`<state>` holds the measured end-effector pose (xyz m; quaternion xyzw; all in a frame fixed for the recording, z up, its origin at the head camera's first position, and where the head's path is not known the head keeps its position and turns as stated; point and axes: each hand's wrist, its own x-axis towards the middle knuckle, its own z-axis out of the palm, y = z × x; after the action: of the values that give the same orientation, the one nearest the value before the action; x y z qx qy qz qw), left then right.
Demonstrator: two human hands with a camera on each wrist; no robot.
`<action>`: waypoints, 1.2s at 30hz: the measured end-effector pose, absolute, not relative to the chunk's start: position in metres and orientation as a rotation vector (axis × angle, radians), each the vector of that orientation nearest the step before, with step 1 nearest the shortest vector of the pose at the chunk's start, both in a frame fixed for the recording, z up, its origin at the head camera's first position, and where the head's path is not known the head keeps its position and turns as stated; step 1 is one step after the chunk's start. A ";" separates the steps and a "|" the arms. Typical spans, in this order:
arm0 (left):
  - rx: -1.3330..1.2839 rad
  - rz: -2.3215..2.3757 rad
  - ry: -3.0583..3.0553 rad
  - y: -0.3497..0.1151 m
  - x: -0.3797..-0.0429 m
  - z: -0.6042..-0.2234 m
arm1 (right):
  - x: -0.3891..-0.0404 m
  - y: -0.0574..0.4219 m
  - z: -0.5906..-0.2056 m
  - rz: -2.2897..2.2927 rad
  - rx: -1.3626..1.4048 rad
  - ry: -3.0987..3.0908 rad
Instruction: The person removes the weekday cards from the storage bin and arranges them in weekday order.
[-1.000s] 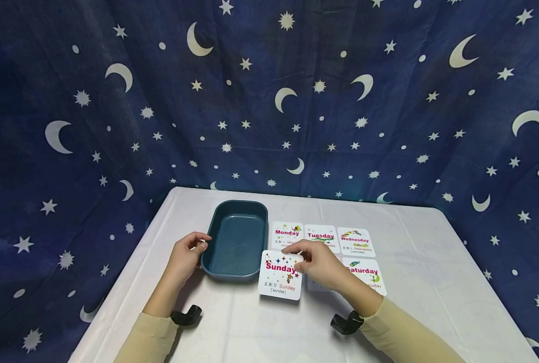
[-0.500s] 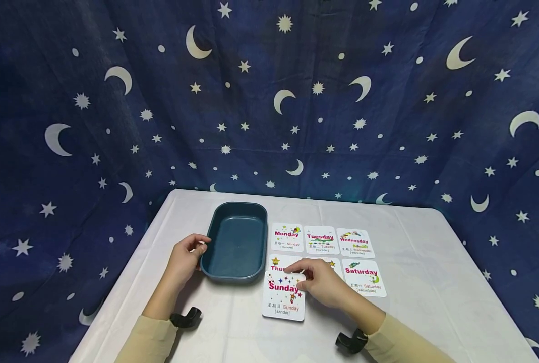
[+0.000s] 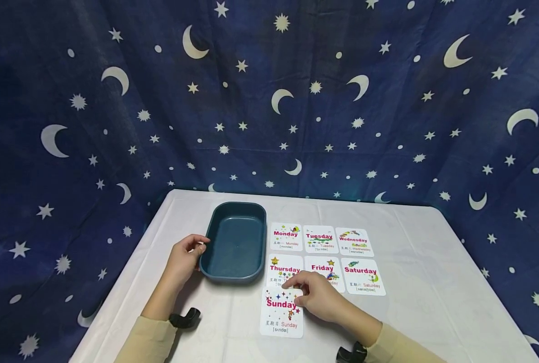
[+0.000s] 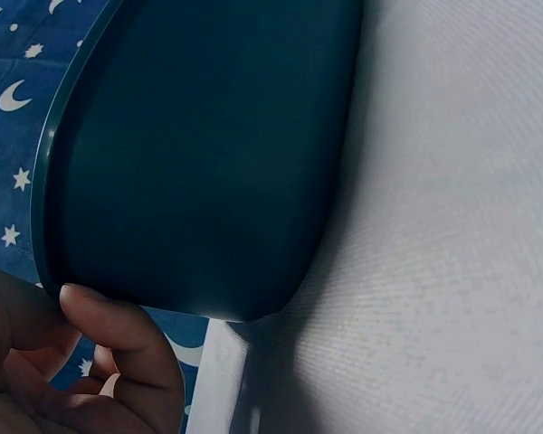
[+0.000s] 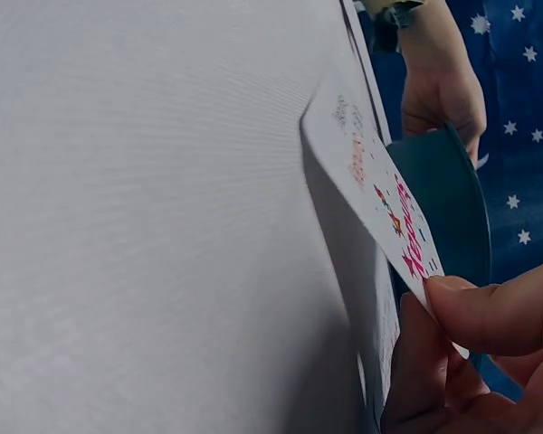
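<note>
My right hand (image 3: 319, 297) pinches the Sunday card (image 3: 282, 322) by its upper right part, between thumb and fingers. In the right wrist view this card (image 5: 366, 172) slants above the white cloth, a shadow beneath it. It sits just below the Thursday card (image 3: 276, 272), overlapping its lower edge in the head view. At the left, my left hand (image 3: 183, 259) grips the rim of a dark teal rectangular box (image 3: 235, 247) near its left side. In the left wrist view the thumb (image 4: 118, 321) lies against the box's end wall. No card shows inside the box.
Monday (image 3: 286, 244), Tuesday (image 3: 321, 247) and Wednesday (image 3: 355, 247) cards form a row right of the box. Friday (image 3: 321, 267) and Saturday (image 3: 363, 282) cards lie below, beside Thursday. A dark blue star-and-moon curtain (image 3: 251, 101) hangs behind the white-clothed table (image 3: 432, 302).
The right hand has brought the Sunday card down toward the near side of the table, uncovering Thursday and Friday. The left hand and box stay nearly in place.
</note>
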<state>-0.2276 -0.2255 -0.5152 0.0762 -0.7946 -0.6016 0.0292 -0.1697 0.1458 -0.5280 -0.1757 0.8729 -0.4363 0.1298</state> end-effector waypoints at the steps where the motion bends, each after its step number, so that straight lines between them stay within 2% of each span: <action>1: 0.232 -1.850 -2.456 -0.226 -0.227 -0.516 | -0.169 0.145 -0.529 -1.263 -0.516 2.544; 9: 0.237 -1.842 -2.454 -0.226 -0.226 -0.514 | -0.163 0.143 -0.531 -1.219 -0.585 2.570; 24: 0.239 -1.679 -2.554 -0.227 -0.222 -0.504 | -0.154 0.137 -0.533 -0.860 -0.621 2.907; 30: 0.274 -1.608 -2.620 -0.225 -0.218 -0.496 | -0.156 0.138 -0.528 -0.853 -0.538 2.972; 36: 0.224 -1.303 -2.744 -0.219 -0.212 -0.483 | -0.162 0.143 -0.517 -0.870 -0.392 3.089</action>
<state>-0.2120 -0.2191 -0.4828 0.0735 -0.8998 -0.4274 0.0480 -0.1618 0.1428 -0.5166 -0.1211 0.9545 -0.2687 -0.0458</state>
